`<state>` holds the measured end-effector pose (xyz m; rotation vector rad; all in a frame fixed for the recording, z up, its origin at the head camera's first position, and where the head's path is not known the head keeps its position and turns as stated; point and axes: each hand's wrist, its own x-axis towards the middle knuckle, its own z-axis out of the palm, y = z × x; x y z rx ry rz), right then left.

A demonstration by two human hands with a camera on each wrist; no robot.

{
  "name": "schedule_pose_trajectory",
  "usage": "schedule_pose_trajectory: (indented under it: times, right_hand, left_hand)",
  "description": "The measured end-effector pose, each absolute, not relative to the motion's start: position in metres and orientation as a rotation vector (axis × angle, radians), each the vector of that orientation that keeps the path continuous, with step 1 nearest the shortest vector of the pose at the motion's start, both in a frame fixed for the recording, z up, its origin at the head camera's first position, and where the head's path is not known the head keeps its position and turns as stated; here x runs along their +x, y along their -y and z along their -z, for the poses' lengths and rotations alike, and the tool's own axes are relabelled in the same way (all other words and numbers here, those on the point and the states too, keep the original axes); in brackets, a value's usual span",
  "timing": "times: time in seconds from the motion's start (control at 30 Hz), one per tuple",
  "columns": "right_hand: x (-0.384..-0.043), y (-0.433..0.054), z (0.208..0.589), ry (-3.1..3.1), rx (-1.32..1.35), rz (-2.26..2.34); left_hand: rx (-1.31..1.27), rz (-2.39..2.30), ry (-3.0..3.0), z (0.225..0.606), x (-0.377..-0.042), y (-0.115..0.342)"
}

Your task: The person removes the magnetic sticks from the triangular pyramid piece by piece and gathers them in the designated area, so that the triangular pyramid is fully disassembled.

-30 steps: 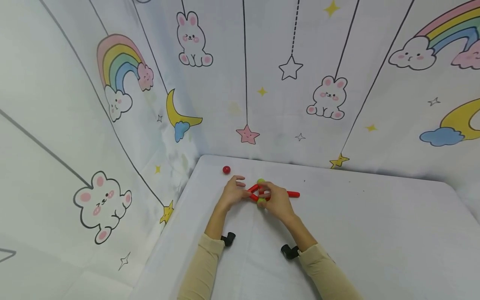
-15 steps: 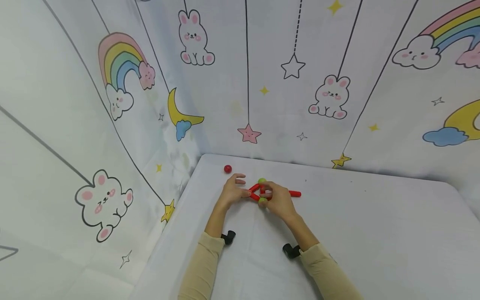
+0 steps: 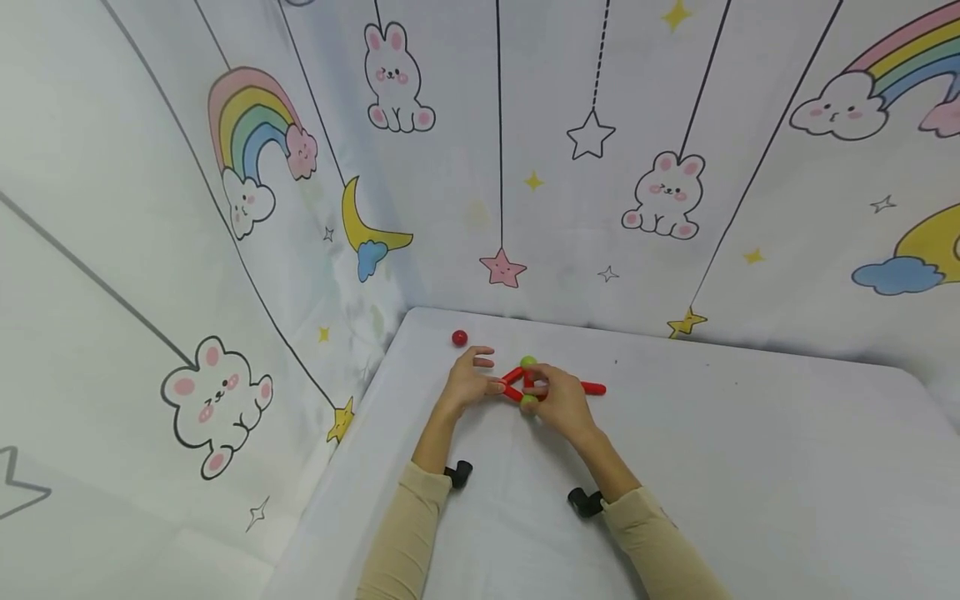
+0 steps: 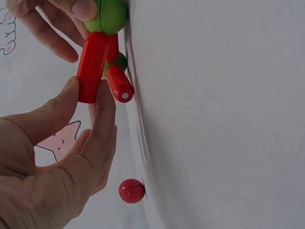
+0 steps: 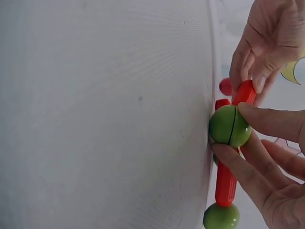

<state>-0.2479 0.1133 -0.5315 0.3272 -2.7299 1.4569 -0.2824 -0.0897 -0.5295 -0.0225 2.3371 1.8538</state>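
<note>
My left hand (image 3: 467,387) pinches a ribbed red rod (image 4: 92,67) between thumb and fingers, near its free end. The rod's other end meets a green ball (image 5: 224,126), which my right hand (image 3: 564,402) holds between thumb and fingertips. A second red rod (image 4: 119,84), with a small silvery disc in its end, slants out from another green ball (image 4: 120,62) behind. From the held ball a further red rod (image 5: 225,183) runs to a green ball (image 5: 221,218). Part of this small structure is hidden behind my right fingers in the head view.
A loose red ball (image 3: 460,337) lies on the white-covered table (image 3: 720,467), beyond my left hand. A red rod (image 3: 594,388) sticks out to the right behind my right hand. Patterned cloth (image 3: 450,183) hangs at the back and left edges.
The head view has shifted slightly, so everything sits a little further right. Both hands keep nearly the same hold on the rod and ball.
</note>
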Motion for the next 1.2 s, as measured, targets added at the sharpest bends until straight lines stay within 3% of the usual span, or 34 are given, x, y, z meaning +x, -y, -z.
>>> schedule_pose_trajectory:
  times: [0.63,1.2]
  right_hand:
    - [-0.253,-0.124,0.533,2.764,0.285,-1.388]
    - [-0.252,-0.122,0.537,2.756,0.287,-1.416]
  left_hand:
    - [-0.158,-1.958,-2.373,0.511,-0.295,0.140]
    - [-0.333,-1.850,-2.497,0.522,-0.308,0.163]
